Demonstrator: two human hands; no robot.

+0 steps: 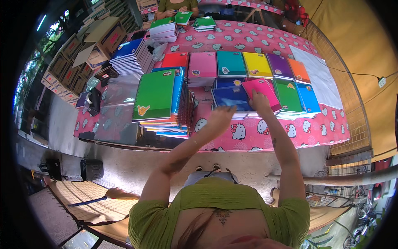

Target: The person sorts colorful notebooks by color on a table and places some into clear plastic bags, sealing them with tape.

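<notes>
We're looking at notebooks being handled across the table (265,35) — collating by the look of it, and we're judging it partway through. The right hand (260,101) is closing its fingers on a bright pink notebook (266,92) at the near left edge; that notebook is sitting askew in the front row, between a navy notebook (227,96) and a green-topped stack (288,93). Whether it's lying flat or being lifted, we're not able to tell. The left hand (224,115) is curling its fingers at the navy notebook's near edge — pinching or just touching, we can't tell.

Done so far, we're guessing: the tall mixed stack (154,95) at left, which is showing green on top and several cover colours down its side. Left over: the back row is offering piles topped with red (174,60), pink (202,64), teal (231,63), yellow (257,62), purple (279,64) and orange (299,71), and a light blue pile (307,96) is closing off the front row at right. We're not managing a count; the lower layers are mostly hiding.
</notes>
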